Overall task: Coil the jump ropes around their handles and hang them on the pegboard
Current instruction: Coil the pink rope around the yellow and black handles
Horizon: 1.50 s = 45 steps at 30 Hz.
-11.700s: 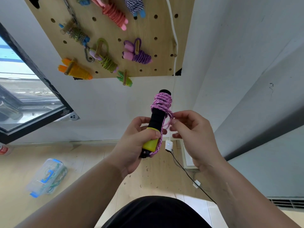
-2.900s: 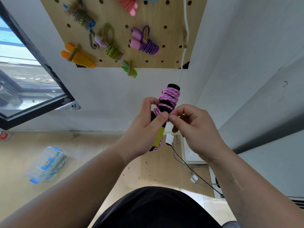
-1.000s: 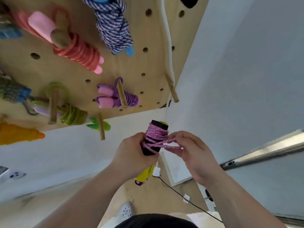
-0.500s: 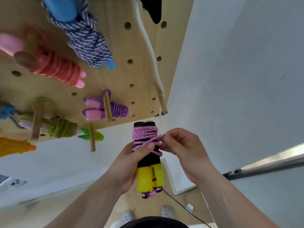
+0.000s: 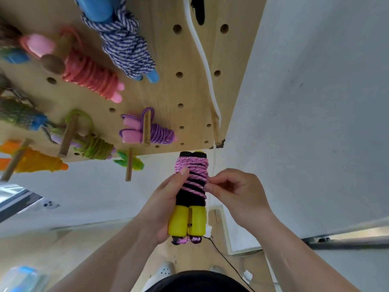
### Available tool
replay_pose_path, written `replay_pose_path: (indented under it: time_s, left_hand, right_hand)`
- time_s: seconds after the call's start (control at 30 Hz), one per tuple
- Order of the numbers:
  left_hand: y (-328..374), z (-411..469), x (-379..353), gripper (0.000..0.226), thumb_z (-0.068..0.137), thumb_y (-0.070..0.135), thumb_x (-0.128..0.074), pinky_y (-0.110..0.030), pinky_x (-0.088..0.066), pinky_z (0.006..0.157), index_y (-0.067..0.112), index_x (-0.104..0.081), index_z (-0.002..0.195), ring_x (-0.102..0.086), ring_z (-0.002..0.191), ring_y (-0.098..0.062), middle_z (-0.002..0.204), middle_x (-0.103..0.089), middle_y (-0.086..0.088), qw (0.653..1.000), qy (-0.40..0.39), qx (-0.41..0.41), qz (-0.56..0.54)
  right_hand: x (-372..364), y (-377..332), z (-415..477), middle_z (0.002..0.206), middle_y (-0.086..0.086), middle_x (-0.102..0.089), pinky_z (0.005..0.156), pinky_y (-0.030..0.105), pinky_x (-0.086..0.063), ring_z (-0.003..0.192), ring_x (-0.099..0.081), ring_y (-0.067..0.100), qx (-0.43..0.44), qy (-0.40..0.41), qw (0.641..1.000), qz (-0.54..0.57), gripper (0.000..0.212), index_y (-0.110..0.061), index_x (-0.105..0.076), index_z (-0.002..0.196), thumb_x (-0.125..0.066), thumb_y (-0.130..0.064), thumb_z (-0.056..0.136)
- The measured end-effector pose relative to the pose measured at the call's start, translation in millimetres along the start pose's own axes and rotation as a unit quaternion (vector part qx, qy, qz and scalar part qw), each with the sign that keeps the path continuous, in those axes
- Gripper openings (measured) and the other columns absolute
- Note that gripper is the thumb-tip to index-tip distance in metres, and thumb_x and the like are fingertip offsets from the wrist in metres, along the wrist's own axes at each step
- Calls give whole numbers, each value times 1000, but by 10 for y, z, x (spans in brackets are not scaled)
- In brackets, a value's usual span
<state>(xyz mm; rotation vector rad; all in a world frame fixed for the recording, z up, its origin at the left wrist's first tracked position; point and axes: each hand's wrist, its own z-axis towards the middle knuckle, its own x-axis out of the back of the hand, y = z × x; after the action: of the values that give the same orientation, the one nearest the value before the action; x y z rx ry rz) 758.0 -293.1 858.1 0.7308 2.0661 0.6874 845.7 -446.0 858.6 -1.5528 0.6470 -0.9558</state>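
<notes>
Your jump rope, its pink cord wound round two black-and-yellow handles, stands upright just below the pegboard. Your left hand has its fingers curled round both handles with the thumb pressing the coil, while your right hand pinches the cord at the coil's right side. At least seven coiled ropes hang on pegs above, against a white wall over a wooden floor.
</notes>
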Motion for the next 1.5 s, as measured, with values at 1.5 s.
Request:
replay_pose_path:
  time_s: [1.5]
  left_hand:
    - [-5, 673, -244, 33, 95, 1, -64, -39, -58, 90, 15, -64, 125, -71, 97, -22, 109, -76, -6, 996, 5, -75, -36]
  right_hand:
    - [328, -38, 764, 91, -12, -69, 81, 13, -47, 89, -64, 3, 183, 120, 949, -226, 12, -19, -78, 100, -69, -13, 93]
